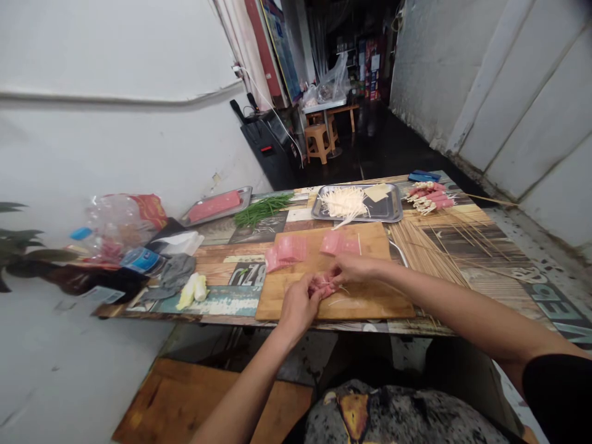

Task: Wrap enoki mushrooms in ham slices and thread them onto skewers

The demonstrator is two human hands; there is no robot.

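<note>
My left hand (pixel 300 300) and my right hand (pixel 350 269) meet over the wooden cutting board (pixel 370 302). Between them is a thin pink meat slice (pixel 326 290), pinched by the fingers of both hands, with pale mushroom strands sticking out at its side. Fingertips hide part of the slice. Behind my left hand lies a stack of meat slices (pixel 291 250) on the board. A smaller pile of meat slices (pixel 333 242) sits just beyond my right hand. A few loose pale strands (pixel 340 301) lie near the board's front.
Past the board, a metal tray (pixel 393 213) holds enoki mushrooms (pixel 343 202). Bamboo skewers (pixel 425 253) and finished meat skewers (pixel 430 197) lie to the right. At left are green chives (pixel 261 209), a meat tray (pixel 247 196), a grey cloth (pixel 176 277) and bottles (pixel 143 260).
</note>
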